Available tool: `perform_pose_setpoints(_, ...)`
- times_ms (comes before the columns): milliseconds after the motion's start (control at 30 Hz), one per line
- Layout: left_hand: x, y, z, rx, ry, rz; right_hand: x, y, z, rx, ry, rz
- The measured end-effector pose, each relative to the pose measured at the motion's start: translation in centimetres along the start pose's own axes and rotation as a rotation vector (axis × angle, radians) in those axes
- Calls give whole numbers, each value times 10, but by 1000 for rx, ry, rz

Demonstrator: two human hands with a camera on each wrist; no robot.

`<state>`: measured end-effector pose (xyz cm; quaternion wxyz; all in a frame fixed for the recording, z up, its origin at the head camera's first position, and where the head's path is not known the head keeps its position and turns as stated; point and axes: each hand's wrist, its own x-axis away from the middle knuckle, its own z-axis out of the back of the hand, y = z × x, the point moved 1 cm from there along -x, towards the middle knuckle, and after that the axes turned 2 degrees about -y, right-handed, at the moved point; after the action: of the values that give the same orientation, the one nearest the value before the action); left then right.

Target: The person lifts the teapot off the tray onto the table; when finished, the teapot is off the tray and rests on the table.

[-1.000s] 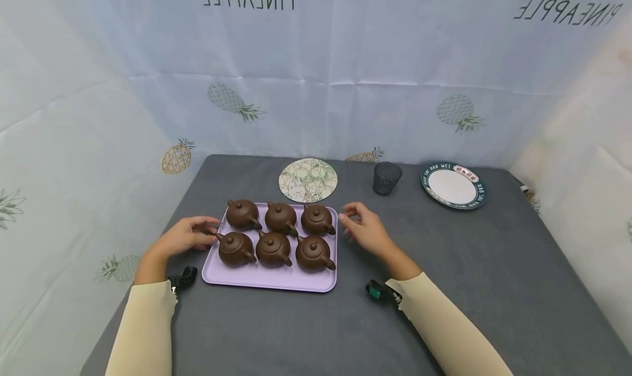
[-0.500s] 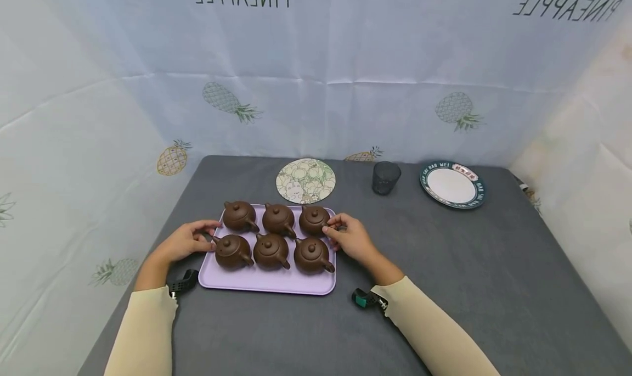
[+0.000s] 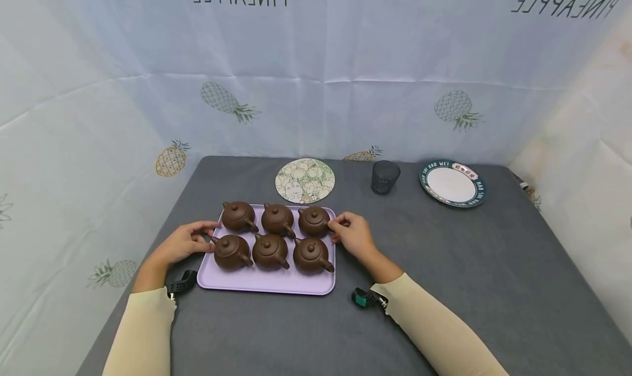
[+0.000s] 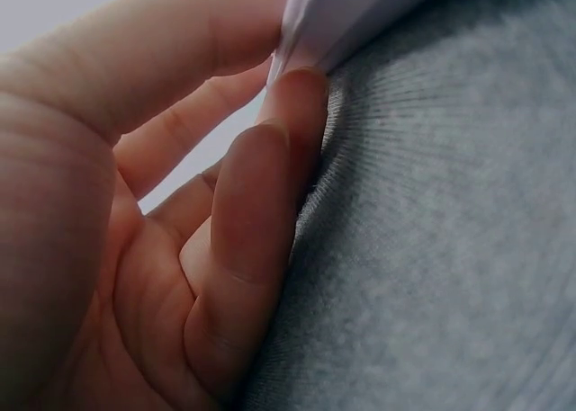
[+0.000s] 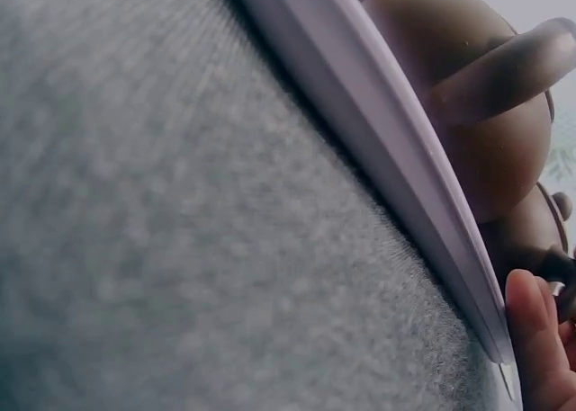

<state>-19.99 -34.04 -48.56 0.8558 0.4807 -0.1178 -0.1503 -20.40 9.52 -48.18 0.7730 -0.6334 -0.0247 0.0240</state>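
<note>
Several brown clay teapots stand in two rows on a lilac tray (image 3: 266, 282). My right hand (image 3: 355, 236) pinches the handle of the back right teapot (image 3: 313, 220), which rests at the tray's right edge. In the right wrist view only its fingertips (image 5: 531, 317) show, low at the right beside the tray rim; a nearer teapot (image 5: 486, 96) fills the upper right. At the other side, my left hand (image 3: 179, 243) grips the tray's left edge near the front left teapot (image 3: 231, 252). The left wrist view shows its curled fingers (image 4: 252, 204) against the rim.
Behind the tray lies a round patterned mat (image 3: 305, 181). A dark cup (image 3: 385, 177) stands to its right, then a plate (image 3: 451, 184) with a dark green rim. A grey cloth (image 3: 444, 288) covers the table, and a pineapple-print curtain (image 3: 316, 118) hangs around it.
My right hand has moved left from beside the tray to the back right teapot and taken its handle. That teapot has turned slightly. My left hand has stayed at the tray's edge.
</note>
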Motion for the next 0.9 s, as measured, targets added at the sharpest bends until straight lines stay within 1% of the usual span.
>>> perform_pose_setpoints(233,-2,2,0,-16,10,-10,-2,0,8,-73,-21,18)
perform_pose_setpoints(367,-1,1,0,-26,22,-8,1,0,13,-113,-7,34)
perform_pose_setpoints(467,0,0,1,-34,22,7,3,-2,20,-112,13,54)
perform_pose_setpoints(667,0,1,1,-30,12,16,7,-3,40,-83,52,87)
perform_pose_setpoints(900,0,0,0,-12,6,16,11,6,69,-69,88,50)
